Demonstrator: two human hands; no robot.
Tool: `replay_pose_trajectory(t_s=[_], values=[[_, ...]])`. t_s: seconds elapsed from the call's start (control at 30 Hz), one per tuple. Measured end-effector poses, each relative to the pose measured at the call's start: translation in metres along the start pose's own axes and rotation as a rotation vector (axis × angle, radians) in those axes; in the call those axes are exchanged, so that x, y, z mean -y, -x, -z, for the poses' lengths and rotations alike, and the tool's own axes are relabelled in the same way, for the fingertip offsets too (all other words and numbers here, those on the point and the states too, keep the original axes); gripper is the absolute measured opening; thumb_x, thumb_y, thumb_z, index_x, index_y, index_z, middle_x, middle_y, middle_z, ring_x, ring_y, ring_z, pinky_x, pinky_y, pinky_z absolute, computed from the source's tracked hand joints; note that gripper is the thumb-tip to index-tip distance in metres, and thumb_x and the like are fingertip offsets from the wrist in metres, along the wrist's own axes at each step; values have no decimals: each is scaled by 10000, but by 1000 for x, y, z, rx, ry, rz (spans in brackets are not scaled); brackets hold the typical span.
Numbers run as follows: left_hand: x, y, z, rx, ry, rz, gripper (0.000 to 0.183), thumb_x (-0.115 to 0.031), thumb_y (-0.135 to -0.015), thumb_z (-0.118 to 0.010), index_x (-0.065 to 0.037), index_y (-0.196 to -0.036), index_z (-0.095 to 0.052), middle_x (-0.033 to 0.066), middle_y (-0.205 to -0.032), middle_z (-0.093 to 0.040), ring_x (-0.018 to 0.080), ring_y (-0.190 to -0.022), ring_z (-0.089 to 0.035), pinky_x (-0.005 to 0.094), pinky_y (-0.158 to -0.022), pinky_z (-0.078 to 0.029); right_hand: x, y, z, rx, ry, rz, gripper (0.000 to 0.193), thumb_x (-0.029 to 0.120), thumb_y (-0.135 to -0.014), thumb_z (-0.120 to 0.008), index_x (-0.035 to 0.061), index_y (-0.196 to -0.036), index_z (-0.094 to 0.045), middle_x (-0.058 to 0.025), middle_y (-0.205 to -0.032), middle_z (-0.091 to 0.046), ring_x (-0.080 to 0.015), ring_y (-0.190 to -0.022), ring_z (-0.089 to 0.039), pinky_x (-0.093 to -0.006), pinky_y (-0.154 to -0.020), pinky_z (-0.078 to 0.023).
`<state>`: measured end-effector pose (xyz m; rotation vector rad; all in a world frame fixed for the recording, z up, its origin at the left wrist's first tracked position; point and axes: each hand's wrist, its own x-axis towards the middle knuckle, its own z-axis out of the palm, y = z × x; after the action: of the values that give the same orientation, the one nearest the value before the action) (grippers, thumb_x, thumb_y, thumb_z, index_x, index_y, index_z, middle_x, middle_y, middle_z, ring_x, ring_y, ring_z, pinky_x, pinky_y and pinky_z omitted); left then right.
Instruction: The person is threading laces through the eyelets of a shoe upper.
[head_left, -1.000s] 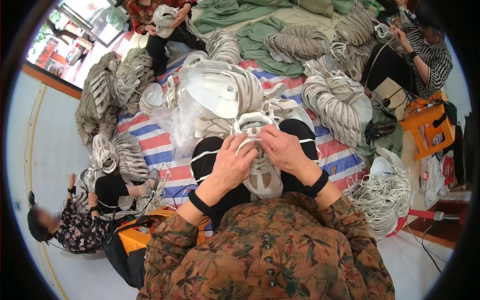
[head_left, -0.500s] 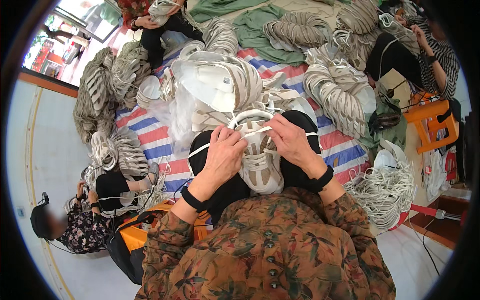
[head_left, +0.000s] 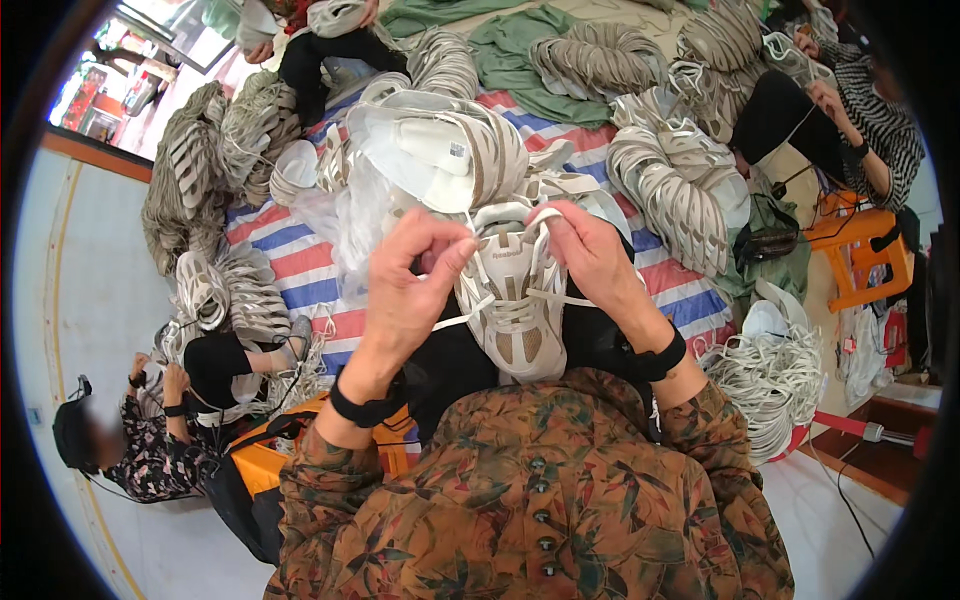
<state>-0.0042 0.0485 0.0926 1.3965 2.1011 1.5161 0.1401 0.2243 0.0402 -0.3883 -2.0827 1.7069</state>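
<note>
Currently | left hand (head_left: 408,285): grip pinched on white shoelace (head_left: 543,214) | right hand (head_left: 600,258): grip likewise, beside sneaker (head_left: 517,335)

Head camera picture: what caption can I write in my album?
Left hand and right hand work the laces of a beige shoe, striped sheet beyond.

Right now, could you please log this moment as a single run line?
left hand: pinching white lace | right hand: holding white lace | shoe: toe toward patterned jacket, partly laced

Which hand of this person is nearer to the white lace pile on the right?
Right. The right hand is left of the lace pile; the left hand is farther left, across the shoe.
</note>
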Motion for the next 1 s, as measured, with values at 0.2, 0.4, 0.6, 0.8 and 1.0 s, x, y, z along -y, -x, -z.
replay_pose_trajectory(t_s=[0.2, 0.4, 0.6, 0.8, 1.0], values=[[-78, -20, 13, 120, 571, 206, 112, -63, -961, -648, 16, -1041, -648, -26, -751, -609, 5, -589, -495, 171, -513, -387, 59, -5, -15, 326, 329, 129, 513, 209, -913, -643, 83, -1367, -441, -151, -943, -634, -351, -821, -621, -426, -772, -506], [-98, -31, 29, 4, 492, -99, 236, -43, -981, -582, 37, -1202, -607, 56, -922, -679, 74, -790, -625, 218, -679, -507, 100, -7, -36, 264, -46, 345, 387, 353, -1018, -538, -23, -1098, -583, -132, -975, -638, -313, -949, -614, -358, -865, -479], [-59, -17, 31, 292, 284, 104, 461, -16, -904, -597, -35, -1358, -521, 98, -1166, -642, 157, -1038, -610, 308, -872, -504, 128, -8, -6, 480, -222, 302, 442, 294, -1081, -348, -20, -1044, -656, -68, -1031, -611, -166, -991, -559, -310, -909, -430], [-32, 10, -5, 319, 313, 50, 164, -57, -930, -644, -21, -1090, -641, 62, -971, -643, 146, -921, -612, 307, -791, -508, 139, -9, -13, 534, -165, 294, 399, 242, -1065, -372, -29, -1085, -665, -105, -1125, -616, -209, -1075, -565, -320, -959, -425], [-33, 1, -1, 343, 354, 248, 124, -124, -980, -591, -26, -1028, -651, 22, -874, -636, 100, -785, -576, 269, -658, -460, 145, -1, -6, 533, -195, 259, 400, 220, -1058, -352, -41, -1165, -635, -116, -1160, -618, -218, -1095, -566, -341, -984, -420]])
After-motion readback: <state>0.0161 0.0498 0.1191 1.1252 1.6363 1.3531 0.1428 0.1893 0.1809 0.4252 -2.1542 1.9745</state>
